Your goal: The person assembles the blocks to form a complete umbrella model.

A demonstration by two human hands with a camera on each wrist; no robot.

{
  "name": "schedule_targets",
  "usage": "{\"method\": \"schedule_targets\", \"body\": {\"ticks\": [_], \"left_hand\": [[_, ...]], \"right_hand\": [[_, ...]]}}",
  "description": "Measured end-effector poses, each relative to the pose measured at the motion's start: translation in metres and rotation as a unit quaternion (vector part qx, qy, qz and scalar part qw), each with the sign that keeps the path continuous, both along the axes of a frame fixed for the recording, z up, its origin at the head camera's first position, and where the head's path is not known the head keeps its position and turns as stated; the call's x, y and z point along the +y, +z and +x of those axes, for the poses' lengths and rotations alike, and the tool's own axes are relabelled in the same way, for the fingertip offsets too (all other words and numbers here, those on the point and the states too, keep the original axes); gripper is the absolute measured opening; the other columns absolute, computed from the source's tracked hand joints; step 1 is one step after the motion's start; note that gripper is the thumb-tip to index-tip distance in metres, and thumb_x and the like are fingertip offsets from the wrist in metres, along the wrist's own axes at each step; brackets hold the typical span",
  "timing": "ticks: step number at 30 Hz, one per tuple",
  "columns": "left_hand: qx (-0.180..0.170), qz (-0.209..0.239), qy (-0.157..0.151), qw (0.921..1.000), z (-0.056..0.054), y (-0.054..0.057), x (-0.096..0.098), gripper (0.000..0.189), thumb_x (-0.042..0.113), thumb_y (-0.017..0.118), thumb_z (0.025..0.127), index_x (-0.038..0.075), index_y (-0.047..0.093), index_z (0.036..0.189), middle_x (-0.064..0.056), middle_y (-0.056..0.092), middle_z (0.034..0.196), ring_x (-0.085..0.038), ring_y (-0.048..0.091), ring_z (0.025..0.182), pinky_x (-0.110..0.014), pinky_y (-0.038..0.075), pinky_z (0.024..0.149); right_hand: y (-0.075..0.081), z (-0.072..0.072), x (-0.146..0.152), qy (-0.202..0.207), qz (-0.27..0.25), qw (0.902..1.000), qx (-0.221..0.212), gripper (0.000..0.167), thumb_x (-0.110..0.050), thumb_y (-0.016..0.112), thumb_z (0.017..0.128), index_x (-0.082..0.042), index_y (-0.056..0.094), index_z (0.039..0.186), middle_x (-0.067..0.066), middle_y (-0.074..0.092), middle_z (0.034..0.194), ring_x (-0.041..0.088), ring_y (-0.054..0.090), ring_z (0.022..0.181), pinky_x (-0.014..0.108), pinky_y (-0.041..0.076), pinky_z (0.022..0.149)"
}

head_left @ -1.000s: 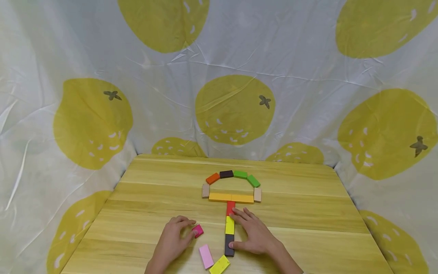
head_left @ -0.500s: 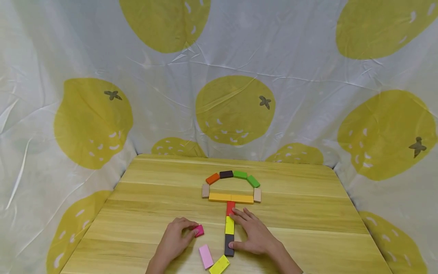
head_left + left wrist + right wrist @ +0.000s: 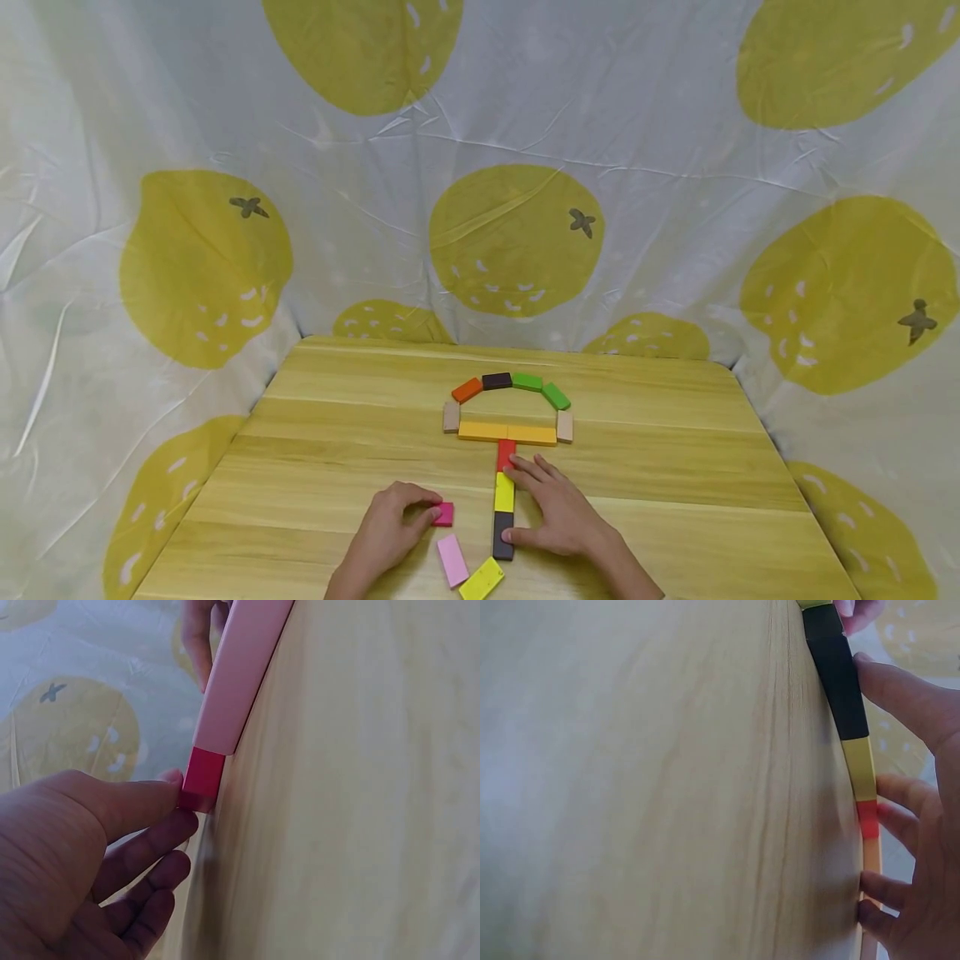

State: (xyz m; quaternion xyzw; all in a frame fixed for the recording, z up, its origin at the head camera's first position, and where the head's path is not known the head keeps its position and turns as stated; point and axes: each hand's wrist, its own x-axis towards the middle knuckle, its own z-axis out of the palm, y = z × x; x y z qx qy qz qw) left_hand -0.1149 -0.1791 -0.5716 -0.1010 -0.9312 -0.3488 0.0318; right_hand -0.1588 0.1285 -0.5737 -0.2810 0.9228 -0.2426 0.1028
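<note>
In the head view, my left hand (image 3: 386, 529) pinches a magenta block (image 3: 446, 515) between thumb and index finger, low over the wooden table. The left wrist view shows the thumb (image 3: 146, 801) against the block's end. Just nearer lie a pink block (image 3: 452, 560) and a loose yellow block (image 3: 482, 579), their corners nearly touching. My right hand (image 3: 561, 518) rests along a straight column of a red block (image 3: 506, 454), a yellow block (image 3: 504, 492) and a black block (image 3: 503, 537). Its thumb touches the black block; its fingertips lie by the red and yellow ones.
Two orange-yellow blocks (image 3: 482, 432) form a bar across the column's far end. Beyond it curves an arch of orange, black, green (image 3: 527, 382) and plain wood blocks (image 3: 565, 427). A lemon-print cloth (image 3: 360, 250) hangs around the table (image 3: 660, 467).
My left hand has shifted slightly right and nearer, and the magenta block has turned from slanted to nearly square with the column. The right hand stays where it was.
</note>
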Motion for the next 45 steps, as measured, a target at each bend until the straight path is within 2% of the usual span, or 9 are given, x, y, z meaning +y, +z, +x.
{"method": "schedule_targets", "body": {"ticks": [7, 20, 28, 39, 45], "left_hand": [[0.008, 0.001, -0.025, 0.9997, 0.0025, 0.0014, 0.0014, 0.01, 0.023, 0.078, 0.092, 0.025, 0.081, 0.102, 0.018, 0.074, 0.1, -0.008, 0.066, 0.101, -0.036, 0.057, 0.091], [0.015, 0.006, -0.039, 0.9991, 0.0064, 0.0, 0.0033, 0.011, 0.021, 0.079, 0.092, 0.025, 0.081, 0.102, 0.019, 0.074, 0.1, -0.006, 0.065, 0.1, -0.033, 0.057, 0.09], [-0.001, 0.002, -0.035, 0.9994, 0.0061, 0.0014, 0.0031, 0.011, 0.023, 0.077, 0.093, 0.027, 0.081, 0.103, 0.02, 0.073, 0.101, -0.007, 0.065, 0.102, -0.035, 0.057, 0.09], [0.001, 0.006, -0.016, 0.9999, 0.0073, -0.0006, 0.0046, 0.013, 0.027, 0.077, 0.094, 0.025, 0.078, 0.106, 0.018, 0.072, 0.102, -0.007, 0.065, 0.102, -0.035, 0.057, 0.091], [0.001, 0.005, -0.014, 0.9999, 0.0083, -0.0019, 0.0024, 0.007, 0.025, 0.077, 0.094, 0.028, 0.076, 0.1, 0.02, 0.071, 0.099, -0.005, 0.064, 0.099, -0.036, 0.056, 0.092]], "right_hand": [[-0.0003, -0.0009, 0.0006, 0.001, -0.001, 1.0, 0.002, 0.089, -0.072, 0.066, 0.085, -0.026, 0.043, 0.158, -0.003, 0.034, 0.168, 0.04, 0.025, 0.156, 0.068, 0.031, 0.118], [-0.0003, 0.0008, -0.0002, -0.002, 0.002, 1.0, -0.004, 0.089, -0.072, 0.066, 0.085, -0.027, 0.043, 0.158, -0.004, 0.033, 0.168, 0.039, 0.024, 0.157, 0.068, 0.029, 0.119], [-0.0018, -0.0001, -0.0001, -0.005, 0.004, 1.0, -0.003, 0.09, -0.074, 0.066, 0.084, -0.028, 0.043, 0.158, -0.004, 0.034, 0.168, 0.039, 0.024, 0.157, 0.068, 0.029, 0.119], [-0.0016, 0.0002, 0.0006, -0.004, 0.0, 1.0, -0.003, 0.089, -0.073, 0.065, 0.085, -0.028, 0.042, 0.159, -0.004, 0.034, 0.168, 0.039, 0.024, 0.157, 0.068, 0.029, 0.119], [-0.0015, 0.0009, 0.0022, -0.001, -0.022, 0.9997, -0.004, 0.088, -0.07, 0.062, 0.09, -0.031, 0.031, 0.163, -0.005, 0.029, 0.17, 0.04, 0.023, 0.157, 0.07, 0.029, 0.118]]}}
